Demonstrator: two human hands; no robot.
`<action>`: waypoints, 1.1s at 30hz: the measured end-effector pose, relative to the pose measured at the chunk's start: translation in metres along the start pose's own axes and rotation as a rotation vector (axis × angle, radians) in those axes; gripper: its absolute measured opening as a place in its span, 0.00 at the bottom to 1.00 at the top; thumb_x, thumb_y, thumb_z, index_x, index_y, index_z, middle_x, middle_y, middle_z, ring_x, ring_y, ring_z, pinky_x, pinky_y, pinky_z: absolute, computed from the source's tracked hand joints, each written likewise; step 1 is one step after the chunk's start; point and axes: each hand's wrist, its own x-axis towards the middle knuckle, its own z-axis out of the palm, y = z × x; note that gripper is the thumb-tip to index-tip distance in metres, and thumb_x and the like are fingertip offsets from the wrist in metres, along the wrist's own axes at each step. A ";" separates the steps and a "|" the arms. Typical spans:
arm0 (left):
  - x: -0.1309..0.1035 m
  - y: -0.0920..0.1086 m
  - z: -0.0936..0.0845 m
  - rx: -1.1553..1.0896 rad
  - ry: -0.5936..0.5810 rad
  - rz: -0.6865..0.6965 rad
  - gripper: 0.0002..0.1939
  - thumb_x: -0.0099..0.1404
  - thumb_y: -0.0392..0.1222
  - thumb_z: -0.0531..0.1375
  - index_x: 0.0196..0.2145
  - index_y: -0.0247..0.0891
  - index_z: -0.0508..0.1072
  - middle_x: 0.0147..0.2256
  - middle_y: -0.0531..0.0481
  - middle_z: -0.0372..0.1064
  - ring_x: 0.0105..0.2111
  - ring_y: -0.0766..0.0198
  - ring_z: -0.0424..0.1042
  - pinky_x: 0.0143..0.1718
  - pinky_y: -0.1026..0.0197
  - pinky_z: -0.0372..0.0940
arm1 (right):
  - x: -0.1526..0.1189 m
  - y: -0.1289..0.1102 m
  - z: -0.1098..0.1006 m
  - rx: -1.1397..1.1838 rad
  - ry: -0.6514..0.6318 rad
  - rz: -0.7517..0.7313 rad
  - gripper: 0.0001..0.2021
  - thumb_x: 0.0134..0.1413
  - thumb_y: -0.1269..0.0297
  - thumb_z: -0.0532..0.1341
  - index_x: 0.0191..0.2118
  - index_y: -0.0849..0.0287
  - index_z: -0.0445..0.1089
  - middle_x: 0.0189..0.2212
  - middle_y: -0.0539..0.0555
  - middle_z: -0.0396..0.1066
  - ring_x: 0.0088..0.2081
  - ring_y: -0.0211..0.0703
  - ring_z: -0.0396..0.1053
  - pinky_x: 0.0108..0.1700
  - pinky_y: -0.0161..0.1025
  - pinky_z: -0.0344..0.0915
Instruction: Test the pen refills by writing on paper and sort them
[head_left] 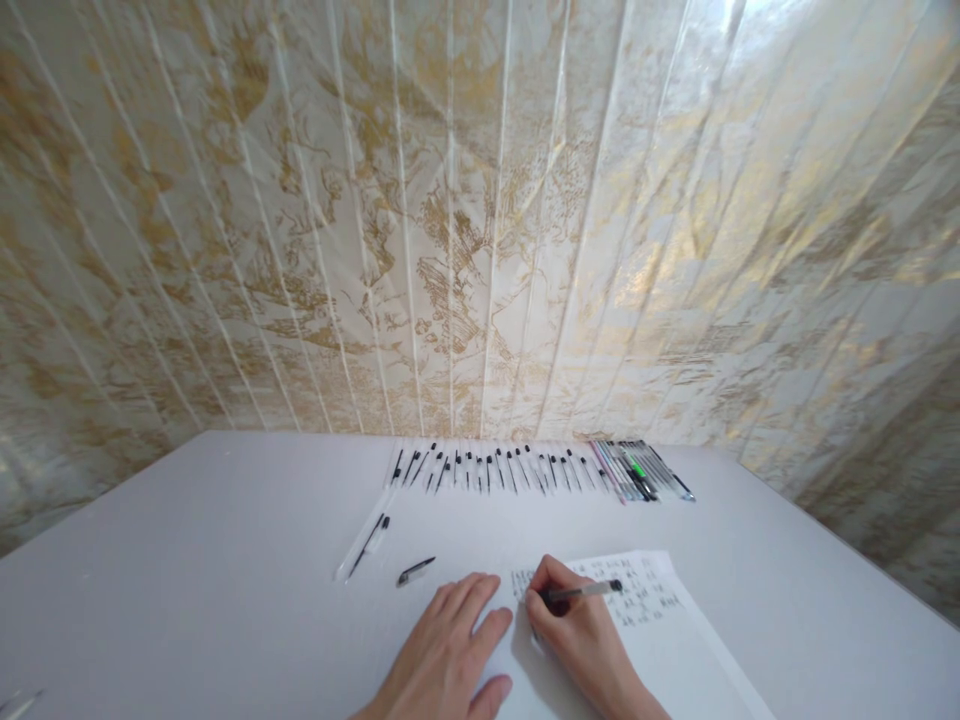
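Observation:
My right hand [574, 630] is closed around a black-and-clear pen [589, 590], its fingers resting on a white sheet of paper [690, 655]. Rows of dark handwriting cover the upper part of the sheet. Flat beside it, with fingers spread, my left hand [450, 650] lies over the sheet's left side and holds nothing. Just above the left hand, a dark pen cap [415, 571] lies on the table. The tip of the held pen is hidden by my fingers.
A long row of pens with black caps [489, 472] runs along the back of the white table [187, 580]. Right of it lies a bundle of pens [641, 470], one with green. A clear wrapper [367, 540] with a pen lies at left. Patterned curtain [450, 220] hangs behind.

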 end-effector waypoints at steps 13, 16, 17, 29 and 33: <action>-0.001 0.003 -0.005 -0.029 -0.027 -0.024 0.21 0.60 0.40 0.59 0.51 0.40 0.65 0.57 0.40 0.61 0.55 0.48 0.62 0.52 0.47 0.61 | -0.001 0.000 0.000 0.036 -0.014 0.001 0.05 0.46 0.69 0.56 0.22 0.59 0.60 0.17 0.45 0.57 0.22 0.35 0.53 0.25 0.33 0.51; -0.002 0.003 -0.002 -0.049 -0.041 -0.033 0.21 0.60 0.40 0.59 0.52 0.40 0.65 0.58 0.41 0.61 0.55 0.48 0.61 0.54 0.46 0.60 | -0.001 0.001 0.001 0.034 0.005 0.009 0.05 0.45 0.70 0.56 0.22 0.58 0.59 0.16 0.44 0.56 0.22 0.35 0.53 0.25 0.32 0.51; -0.001 0.004 -0.003 -0.060 -0.052 -0.034 0.21 0.60 0.40 0.59 0.51 0.40 0.66 0.58 0.41 0.60 0.55 0.48 0.61 0.54 0.46 0.59 | -0.001 0.001 0.001 0.030 0.011 0.019 0.06 0.45 0.70 0.55 0.22 0.58 0.58 0.16 0.44 0.56 0.22 0.35 0.53 0.25 0.33 0.51; 0.011 -0.049 -0.056 0.059 -0.187 -0.531 0.06 0.58 0.31 0.56 0.33 0.38 0.69 0.37 0.47 0.69 0.40 0.55 0.67 0.40 0.57 0.60 | 0.001 -0.001 -0.008 0.184 0.024 0.052 0.09 0.51 0.58 0.61 0.31 0.59 0.70 0.24 0.49 0.66 0.27 0.39 0.59 0.30 0.35 0.56; 0.013 -0.045 -0.059 -0.077 -0.206 -0.524 0.05 0.60 0.31 0.54 0.30 0.39 0.67 0.33 0.50 0.70 0.35 0.59 0.68 0.36 0.61 0.59 | -0.002 -0.013 -0.009 0.251 -0.032 0.064 0.11 0.53 0.57 0.59 0.38 0.58 0.72 0.27 0.51 0.69 0.28 0.40 0.62 0.31 0.35 0.57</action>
